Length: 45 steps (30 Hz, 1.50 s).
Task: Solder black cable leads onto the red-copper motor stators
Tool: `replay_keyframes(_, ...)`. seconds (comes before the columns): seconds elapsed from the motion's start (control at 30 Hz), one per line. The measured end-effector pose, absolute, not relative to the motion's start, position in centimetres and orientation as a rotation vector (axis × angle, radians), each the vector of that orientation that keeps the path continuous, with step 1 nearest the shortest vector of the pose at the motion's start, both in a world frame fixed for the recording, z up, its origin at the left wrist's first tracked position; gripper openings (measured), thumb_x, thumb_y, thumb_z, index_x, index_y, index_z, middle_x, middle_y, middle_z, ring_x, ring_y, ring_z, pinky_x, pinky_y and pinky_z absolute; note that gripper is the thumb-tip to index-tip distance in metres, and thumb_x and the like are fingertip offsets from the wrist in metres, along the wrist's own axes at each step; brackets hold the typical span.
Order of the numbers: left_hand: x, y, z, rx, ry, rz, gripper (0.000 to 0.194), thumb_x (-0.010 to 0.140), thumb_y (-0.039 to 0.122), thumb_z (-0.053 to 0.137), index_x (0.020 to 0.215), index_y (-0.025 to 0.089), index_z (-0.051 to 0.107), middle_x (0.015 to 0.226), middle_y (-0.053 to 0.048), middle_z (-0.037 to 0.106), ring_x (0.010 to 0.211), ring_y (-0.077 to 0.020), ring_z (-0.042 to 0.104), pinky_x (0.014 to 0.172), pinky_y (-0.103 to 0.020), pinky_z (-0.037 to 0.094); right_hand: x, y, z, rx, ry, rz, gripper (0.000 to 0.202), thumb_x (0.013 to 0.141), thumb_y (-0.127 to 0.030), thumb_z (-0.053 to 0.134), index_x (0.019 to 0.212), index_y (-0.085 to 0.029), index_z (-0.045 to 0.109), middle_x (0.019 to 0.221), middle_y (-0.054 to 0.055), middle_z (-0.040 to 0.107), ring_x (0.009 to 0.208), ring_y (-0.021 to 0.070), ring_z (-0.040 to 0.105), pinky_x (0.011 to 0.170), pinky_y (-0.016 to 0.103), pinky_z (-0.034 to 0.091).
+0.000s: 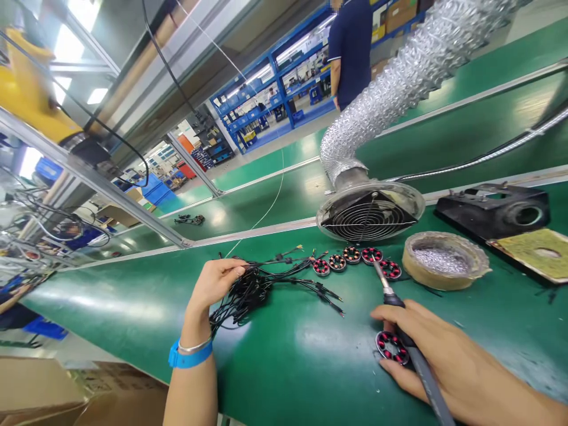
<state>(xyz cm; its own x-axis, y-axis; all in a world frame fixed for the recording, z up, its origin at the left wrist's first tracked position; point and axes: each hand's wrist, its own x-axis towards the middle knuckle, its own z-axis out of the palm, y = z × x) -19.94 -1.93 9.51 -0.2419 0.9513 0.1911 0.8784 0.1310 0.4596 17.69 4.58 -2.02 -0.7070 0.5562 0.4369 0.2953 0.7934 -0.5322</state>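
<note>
Over the green benchtop (284,355), pinched a black cable (261,262) in the left hand (217,281) at eight o'clock, gripped a soldering iron (387,285) and apparently a coil ring (400,354) in the right hand (448,349) at four, near more rings (343,260). Probably risked scorching one through any slip.

duct (399,77): crinkled shiny metal | bench (284,355): smooth, glossy green
</note>
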Motion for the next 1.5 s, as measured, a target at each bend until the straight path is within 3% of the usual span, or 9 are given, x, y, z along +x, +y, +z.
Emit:
replay_keyframes(0.23, -21.7, -4.1, 10.0, 1.749, 2.359, 1.178, 0.033, 0.077, 0.044, 0.06, 0.079, 0.015, 0.076, 0.042, 0.004, 0.049, 0.04, -0.0101, 0.035, 0.042, -0.022, 0.029, 17.4, 4.2, -2.3, -0.697, -2.31, 0.629, 0.034, 0.083, -0.026, 0.06, 0.116, -0.023, 0.056, 0.087, 0.006, 0.064, 0.075, 0.0226, 0.063, 0.065, 0.035, 0.056)
replay_keyframes(0.43, -18.3, -3.8, 8.9, 1.789, 2.284, 1.059, 0.024, 0.071, 0.039, 0.067, 0.062, 0.017, 0.07, 0.053, 0.0, 0.061, 0.042, -0.0094, 0.038, 0.045, -0.022, 0.033, 17.6, 4.6, -2.3, -0.669, -2.36, 0.618, 0.036, 0.083, -0.028, 0.062, 0.118, -0.023, 0.054, 0.088, 0.006, 0.064, 0.076, 0.0224, 0.064, 0.065, 0.034, 0.058)
replay_keyframes(0.67, -18.4, -3.5, 9.7, 1.74, 2.525, 1.233, 0.023, 0.082, 0.037, 0.057, 0.079, 0.018, 0.069, 0.049, 0.004, 0.051, 0.049, -0.0127, 0.043, 0.052, -0.023, 0.035, 17.7, 5.0, -2.3, -0.67, -2.387, 0.591, 0.037, 0.083, -0.028, 0.062, 0.119, -0.024, 0.052, 0.09, 0.006, 0.064, 0.076, 0.0222, 0.066, 0.064, 0.033, 0.059)
replay_keyframes(0.73, -18.7, -3.3, 9.8, 1.752, 2.49, 1.169, 0.027, 0.084, 0.04, 0.053, 0.072, 0.018, 0.064, 0.049, 0.003, 0.05, 0.05, -0.0135, 0.046, 0.052, -0.023, 0.036, 17.7, 5.1, -2.5, -0.665, -2.387, 0.583, 0.038, 0.083, -0.027, 0.062, 0.12, -0.024, 0.052, 0.091, 0.006, 0.065, 0.077, 0.0226, 0.066, 0.065, 0.033, 0.059)
replay_keyframes(0.87, -18.2, -2.2, 9.9, 1.844, 2.321, 0.861, 0.033, 0.086, 0.037, 0.051, 0.06, 0.017, 0.058, 0.061, -0.002, 0.063, 0.059, -0.0147, 0.056, 0.057, -0.023, 0.042, 17.7, 5.2, -2.7, -0.645, -2.393, 0.555, 0.039, 0.084, -0.028, 0.062, 0.12, -0.024, 0.051, 0.09, 0.006, 0.065, 0.077, 0.023, 0.066, 0.066, 0.033, 0.059)
replay_keyframes(1.03, -15.1, 0.6, 9.7, 1.957, 2.173, 0.411, 0.023, 0.085, 0.029, 0.057, 0.072, 0.017, 0.072, 0.065, -0.001, 0.069, 0.06, -0.0155, 0.059, 0.058, -0.023, 0.04, 17.4, 4.6, -2.4, -0.691, -2.36, 0.561, 0.036, 0.084, -0.028, 0.06, 0.119, -0.024, 0.05, 0.087, 0.004, 0.061, 0.075, 0.0221, 0.064, 0.066, 0.034, 0.057)
replay_keyframes(1.2, -11.5, 2.5, 7.8, 2.039, 2.122, 0.075, 0.016, 0.08, 0.015, 0.063, 0.074, 0.02, 0.077, 0.078, -0.005, 0.076, 0.076, -0.0239, 0.067, 0.069, -0.029, 0.045, 17.2, 3.9, -2.1, -0.741, -2.323, 0.585, 0.036, 0.085, -0.027, 0.056, 0.12, -0.025, 0.047, 0.086, 0.003, 0.057, 0.074, 0.0214, 0.061, 0.067, 0.036, 0.055)
replay_keyframes(1.4, -11.1, 0.9, 7.4, 2.144, 2.052, -0.05, 0.023, 0.087, 0.032, 0.064, 0.107, 0.024, 0.073, 0.094, -0.005, 0.077, 0.086, -0.024, 0.07, 0.074, -0.029, 0.048, 17.2, 3.9, -1.9, -0.734, -2.332, 0.585, 0.036, 0.084, -0.024, 0.054, 0.119, -0.025, 0.046, 0.084, 0.003, 0.056, 0.072, 0.0212, 0.059, 0.065, 0.035, 0.054)
replay_keyframes(1.5, -11.4, -0.4, 7.3, 2.229, 1.952, -0.082, 0.017, 0.083, 0.033, 0.069, 0.097, 0.025, 0.075, 0.092, -0.002, 0.077, 0.086, -0.0219, 0.071, 0.071, -0.026, 0.048, 17.2, 4.0, -2.0, -0.733, -2.335, 0.595, 0.036, 0.084, -0.023, 0.055, 0.119, -0.025, 0.047, 0.085, 0.004, 0.057, 0.074, 0.0217, 0.059, 0.065, 0.035, 0.053)
